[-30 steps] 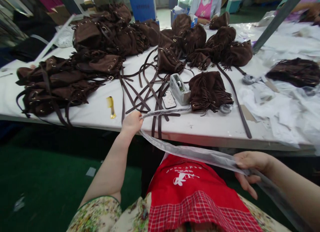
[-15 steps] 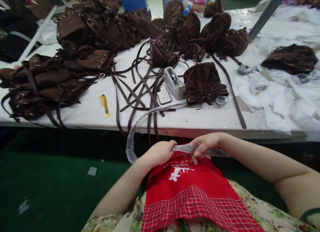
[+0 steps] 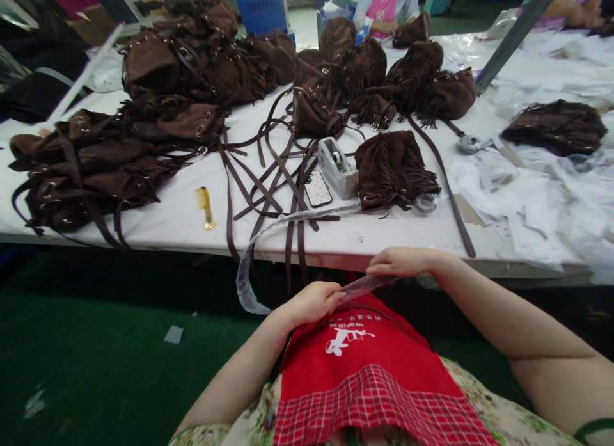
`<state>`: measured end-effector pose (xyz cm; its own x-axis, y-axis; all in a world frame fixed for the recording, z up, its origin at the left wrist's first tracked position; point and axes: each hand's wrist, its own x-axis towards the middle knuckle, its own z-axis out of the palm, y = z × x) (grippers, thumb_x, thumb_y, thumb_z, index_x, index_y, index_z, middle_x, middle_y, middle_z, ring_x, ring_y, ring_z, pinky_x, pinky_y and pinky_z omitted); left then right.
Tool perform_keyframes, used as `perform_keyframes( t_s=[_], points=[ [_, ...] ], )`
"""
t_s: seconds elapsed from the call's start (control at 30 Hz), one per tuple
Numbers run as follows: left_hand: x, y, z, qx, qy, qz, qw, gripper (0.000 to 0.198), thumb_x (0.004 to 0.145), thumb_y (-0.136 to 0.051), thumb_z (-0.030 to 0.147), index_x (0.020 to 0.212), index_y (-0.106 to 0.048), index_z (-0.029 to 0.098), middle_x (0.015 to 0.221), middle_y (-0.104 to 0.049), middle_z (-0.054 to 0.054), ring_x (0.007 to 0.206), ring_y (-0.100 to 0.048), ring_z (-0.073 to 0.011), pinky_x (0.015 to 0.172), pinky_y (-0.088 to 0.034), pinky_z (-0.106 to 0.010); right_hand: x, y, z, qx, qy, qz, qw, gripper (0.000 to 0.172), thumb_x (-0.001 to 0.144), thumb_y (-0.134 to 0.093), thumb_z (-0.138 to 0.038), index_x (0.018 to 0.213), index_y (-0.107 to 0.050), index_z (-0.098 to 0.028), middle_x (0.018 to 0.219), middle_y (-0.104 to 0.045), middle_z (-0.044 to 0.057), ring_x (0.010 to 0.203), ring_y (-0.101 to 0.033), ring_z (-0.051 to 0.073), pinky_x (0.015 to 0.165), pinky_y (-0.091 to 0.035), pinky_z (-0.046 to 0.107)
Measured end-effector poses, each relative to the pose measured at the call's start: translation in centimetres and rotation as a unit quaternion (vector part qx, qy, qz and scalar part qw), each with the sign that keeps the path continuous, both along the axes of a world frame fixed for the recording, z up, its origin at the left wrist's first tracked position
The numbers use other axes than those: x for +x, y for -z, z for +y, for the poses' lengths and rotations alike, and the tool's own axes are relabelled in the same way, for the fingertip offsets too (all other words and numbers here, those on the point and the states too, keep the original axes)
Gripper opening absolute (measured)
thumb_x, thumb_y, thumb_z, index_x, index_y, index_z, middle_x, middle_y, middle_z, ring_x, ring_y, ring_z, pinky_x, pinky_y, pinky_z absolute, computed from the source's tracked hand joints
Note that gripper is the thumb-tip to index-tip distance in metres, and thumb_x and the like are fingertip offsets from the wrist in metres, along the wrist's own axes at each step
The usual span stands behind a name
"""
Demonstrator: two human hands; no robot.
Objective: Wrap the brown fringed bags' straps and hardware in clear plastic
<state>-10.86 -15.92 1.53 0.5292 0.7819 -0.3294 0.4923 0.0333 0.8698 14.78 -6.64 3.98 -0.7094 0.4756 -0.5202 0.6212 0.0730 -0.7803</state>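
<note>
My left hand (image 3: 316,302) and my right hand (image 3: 398,263) are both closed on a long, crinkled strip of clear plastic film (image 3: 357,288), held above my red apron. A short stretch of it runs taut between them, rising toward the right hand. From the left hand, the strip loops down past the table edge and back up to a dark brown fringed bag (image 3: 391,171). Whether a strap lies inside the film I cannot tell. Beside that bag are a grey tape dispenser (image 3: 338,169) and a phone in a patterned case (image 3: 317,189).
Brown bags lie piled (image 3: 158,68) at the left and back of the white table (image 3: 182,206). Loose dark straps (image 3: 230,209) hang over its front edge. A yellow comb (image 3: 205,206) lies left of them. White paper (image 3: 518,209) covers the right side. Other people sit across the table.
My right hand has moved up and its fingers have closed on the strip. The stretch between my hands now slants upward to the right. The view has tilted slightly up.
</note>
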Motion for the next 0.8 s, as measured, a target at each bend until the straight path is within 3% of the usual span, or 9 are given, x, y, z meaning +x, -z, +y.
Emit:
perform_keyframes(
  t_s=[0.03, 0.1, 0.17, 0.2, 0.33, 0.4, 0.6, 0.73, 0.8],
  points=[
    [-0.1, 0.0, 0.1, -0.008, -0.017, -0.014, 1.0, 0.035, 0.087, -0.046, 0.044, 0.068, -0.06, 0.018, 0.057, -0.055, 0.002, 0.051, -0.047, -0.0117, 0.052, -0.035, -0.022, 0.5, -0.4, 0.5, 0.103, 0.098, 0.026, 0.99, 0.043, 0.079, -0.056, -0.057, 0.084, -0.072, -0.017, 0.082, -0.071, 0.007, 0.068, -0.058, 0.017, 0.067, -0.044, 0.028],
    [-0.4, 0.0, 0.3, -0.034, -0.064, -0.057, 0.996, 0.036, 0.088, -0.044, 0.046, 0.071, -0.058, 0.018, 0.054, -0.05, 0.003, 0.047, -0.041, -0.0097, 0.049, -0.032, -0.021, 1.7, -0.9, 1.4, 0.272, 0.314, 0.085, 0.906, 0.042, 0.08, -0.055, -0.057, 0.088, -0.07, -0.019, 0.088, -0.07, 0.008, 0.079, -0.06, 0.02, 0.074, -0.046, 0.031],
    [-0.7, 0.2, 0.5, -0.061, -0.105, -0.102, 0.987, 0.037, 0.088, -0.042, 0.049, 0.076, -0.057, 0.017, 0.051, -0.044, 0.005, 0.043, -0.036, -0.0084, 0.046, -0.029, -0.021, 2.5, -0.7, 1.7, 0.312, 0.469, 0.138, 0.815, 0.046, 0.083, -0.049, -0.059, 0.085, -0.068, -0.018, 0.082, -0.069, 0.009, 0.073, -0.06, 0.019, 0.069, -0.047, 0.031],
    [-0.8, 0.3, 0.6, -0.067, -0.12, -0.118, 0.983, 0.037, 0.089, -0.042, 0.049, 0.078, -0.056, 0.017, 0.05, -0.043, 0.006, 0.042, -0.034, -0.0081, 0.045, -0.028, -0.021, 2.6, -0.3, 1.6, 0.282, 0.504, 0.154, 0.802, 0.048, 0.083, -0.047, -0.061, 0.082, -0.067, -0.017, 0.078, -0.069, 0.009, 0.065, -0.059, 0.017, 0.063, -0.047, 0.03],
    [-0.8, 0.3, 0.7, -0.031, -0.11, -0.104, 0.988, 0.038, 0.09, -0.039, 0.049, 0.08, -0.057, 0.017, 0.053, -0.044, 0.005, 0.044, -0.037, -0.0085, 0.047, -0.029, -0.021, 1.2, 2.2, 0.9, 0.056, 0.456, 0.126, 0.879, 0.052, 0.081, -0.049, -0.064, 0.093, -0.064, -0.015, 0.091, -0.071, 0.013, 0.047, -0.054, 0.011, 0.045, -0.043, 0.025],
    [-0.6, 0.0, 0.5, 0.03, -0.067, -0.05, 0.996, 0.038, 0.091, -0.039, 0.047, 0.077, -0.058, 0.017, 0.059, -0.051, 0.002, 0.051, -0.044, -0.0102, 0.051, -0.033, -0.021, 0.0, 3.4, 0.7, -0.009, 0.44, 0.1, 0.892, 0.052, 0.082, -0.047, -0.063, 0.1, -0.06, -0.016, 0.1, -0.07, 0.014, 0.044, -0.054, 0.009, 0.04, -0.04, 0.022],
    [0.7, -0.3, 0.2, 0.123, 0.098, 0.154, 0.975, 0.031, 0.092, -0.038, 0.036, 0.08, -0.06, 0.019, 0.079, -0.067, -0.004, 0.071, -0.061, -0.0185, 0.063, -0.042, -0.025, -1.3, 5.4, 2.1, 0.058, 0.41, 0.056, 0.909, 0.041, 0.08, -0.06, -0.038, 0.11, -0.058, -0.011, 0.074, -0.07, 0.006, 0.036, -0.047, 0.006, 0.034, -0.036, 0.018],
    [1.3, 0.9, 0.4, 0.098, 0.083, 0.148, 0.981, 0.019, 0.087, -0.045, 0.029, 0.093, -0.06, 0.02, 0.094, -0.069, -0.007, 0.086, -0.065, -0.0213, 0.074, -0.047, -0.028, -1.9, 5.3, 2.6, 0.065, 0.391, 0.064, 0.916, 0.036, 0.076, -0.058, -0.018, 0.111, -0.056, -0.01, 0.072, -0.07, 0.004, 0.038, -0.049, 0.007, 0.035, -0.038, 0.017],
    [1.7, 1.5, 0.4, 0.062, 0.056, 0.104, 0.991, 0.028, 0.081, -0.052, 0.026, 0.109, -0.056, 0.02, 0.1, -0.069, -0.006, 0.09, -0.065, -0.0204, 0.078, -0.049, -0.028, -2.6, 5.0, 2.5, 0.062, 0.403, 0.078, 0.91, 0.033, 0.077, -0.053, -0.017, 0.11, -0.055, -0.011, 0.072, -0.069, 0.003, 0.04, -0.051, 0.008, 0.038, -0.043, 0.019]
  ],
)
